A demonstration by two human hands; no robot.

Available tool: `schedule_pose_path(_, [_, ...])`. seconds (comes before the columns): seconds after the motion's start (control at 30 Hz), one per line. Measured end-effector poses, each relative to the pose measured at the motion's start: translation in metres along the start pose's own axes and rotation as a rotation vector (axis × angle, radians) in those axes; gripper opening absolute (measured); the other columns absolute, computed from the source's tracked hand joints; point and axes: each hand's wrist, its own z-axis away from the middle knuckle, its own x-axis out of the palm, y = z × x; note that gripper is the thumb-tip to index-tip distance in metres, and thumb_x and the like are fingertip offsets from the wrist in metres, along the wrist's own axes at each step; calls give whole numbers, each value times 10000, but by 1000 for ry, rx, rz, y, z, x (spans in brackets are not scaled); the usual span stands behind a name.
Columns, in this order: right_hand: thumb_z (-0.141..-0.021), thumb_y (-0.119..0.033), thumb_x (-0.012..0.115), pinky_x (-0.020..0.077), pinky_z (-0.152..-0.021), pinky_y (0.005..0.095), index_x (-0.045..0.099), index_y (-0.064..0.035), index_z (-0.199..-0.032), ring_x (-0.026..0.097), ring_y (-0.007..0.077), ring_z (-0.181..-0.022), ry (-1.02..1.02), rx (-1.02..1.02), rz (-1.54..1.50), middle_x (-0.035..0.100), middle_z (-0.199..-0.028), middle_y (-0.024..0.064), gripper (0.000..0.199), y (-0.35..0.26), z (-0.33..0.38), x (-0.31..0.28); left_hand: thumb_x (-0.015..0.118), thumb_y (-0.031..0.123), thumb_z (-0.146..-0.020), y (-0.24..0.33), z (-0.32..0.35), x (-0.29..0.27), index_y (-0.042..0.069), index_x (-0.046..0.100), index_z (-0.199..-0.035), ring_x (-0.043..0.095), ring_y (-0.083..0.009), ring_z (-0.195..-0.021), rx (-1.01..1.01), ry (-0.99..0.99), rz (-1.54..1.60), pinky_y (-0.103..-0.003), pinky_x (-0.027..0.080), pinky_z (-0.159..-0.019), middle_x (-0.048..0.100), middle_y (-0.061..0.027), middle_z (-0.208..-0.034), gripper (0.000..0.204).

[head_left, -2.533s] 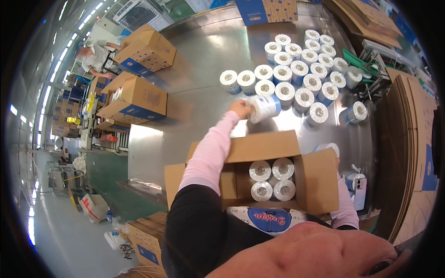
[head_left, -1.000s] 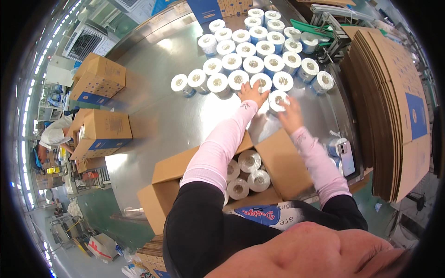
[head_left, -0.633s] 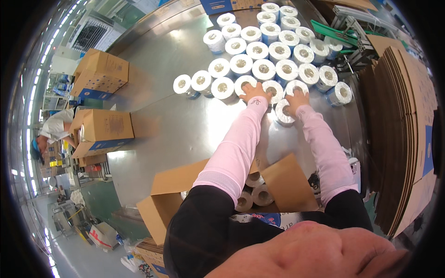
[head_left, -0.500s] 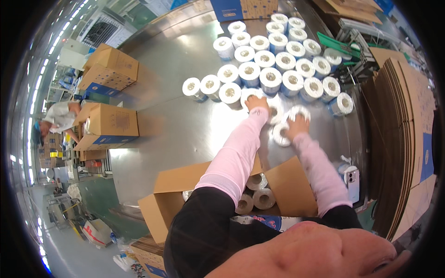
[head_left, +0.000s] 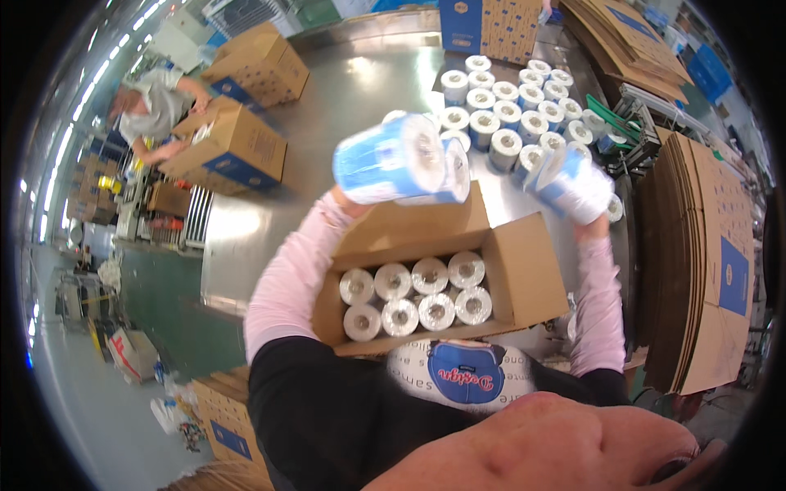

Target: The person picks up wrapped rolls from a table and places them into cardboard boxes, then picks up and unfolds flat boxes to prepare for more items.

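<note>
My left hand (head_left: 350,203) is closed on two plastic-wrapped, blue-and-white paper rolls (head_left: 378,162), raised over the far left side of the open carton. The rolls hide most of its fingers. On the right, my right hand (head_left: 593,229) grips wrapped rolls (head_left: 573,186) from below, smeared by motion; how many cannot be made out. Between my forearms stands the open carton (head_left: 528,274) with its flaps spread. Inside, two rows of white rolls (head_left: 430,276) stand on end, their cores facing up.
Beyond the carton, a group of upright rolls (head_left: 506,114) covers part of the metal table (head_left: 344,90). Flat cardboard sheets (head_left: 696,262) are stacked at the right. At the far left a person (head_left: 151,114) reaches into another carton (head_left: 246,147). A printed carton (head_left: 491,29) stands at the back.
Both hands have lifted rolls from the table and come back toward the carton, the left swinging left and the right moving right. The carton's contents are now uncovered.
</note>
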Motion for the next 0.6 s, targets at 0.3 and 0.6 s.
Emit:
schedule_pose_path(0.3, [-756,-266,684,403,-951,383,680,-123,-1100,518,327,-1085,-1223,-104,1449,572,-1082,146,373,11,124,339,689,115,-630,35,210,-26,110,679,-933,537,-321,-1014,-216,-234,-1465,-408,441,-912,576,-116,-1022,303])
schedule_pose_path(0.6, [-847,-250,623,443,-961,434,616,-112,-1212,551,384,-1118,-1279,-219,1374,579,-1226,203,391,169,153,297,775,327,-682,-102,251,-106,166,659,-1181,537,-327,-1152,-745,-573,-1647,-393,457,-972,543,-152,-1226,537])
